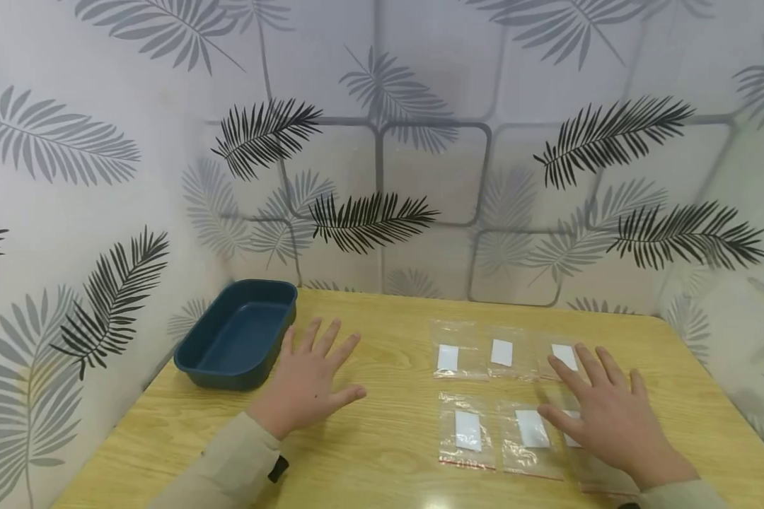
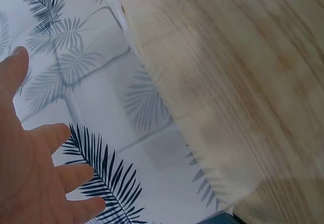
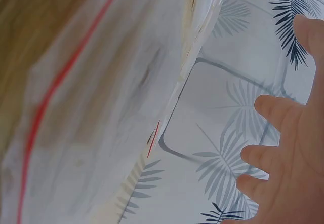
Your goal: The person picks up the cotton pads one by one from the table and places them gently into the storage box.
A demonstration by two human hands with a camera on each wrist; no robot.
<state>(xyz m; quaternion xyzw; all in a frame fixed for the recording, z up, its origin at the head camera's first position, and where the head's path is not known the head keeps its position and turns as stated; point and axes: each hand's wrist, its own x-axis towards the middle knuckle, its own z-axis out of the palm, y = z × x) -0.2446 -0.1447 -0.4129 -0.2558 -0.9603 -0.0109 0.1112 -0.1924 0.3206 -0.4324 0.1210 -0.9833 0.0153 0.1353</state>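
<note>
My left hand (image 1: 308, 385) is spread palm down at the left of the table, fingers straight and holding nothing. Close by on its left is a dark blue rectangular tub (image 1: 238, 378). In the left wrist view the same hand (image 2: 35, 173) shows its palm with fingers apart. On the right, my right hand (image 1: 611, 417) is spread over several clear zip bags (image 1: 465, 452), each with a white slip (image 1: 467, 431) inside. It partly covers the bags beneath. The right wrist view shows that hand (image 3: 298, 153) beside a blurred, red-striped bag (image 3: 101, 133).
The bags lie in two rows on a light wooden table (image 1: 382, 396). Behind and beside the table hangs a white covering (image 1: 420, 268) with grey and black leaf prints. The tub stands near the table's back left edge.
</note>
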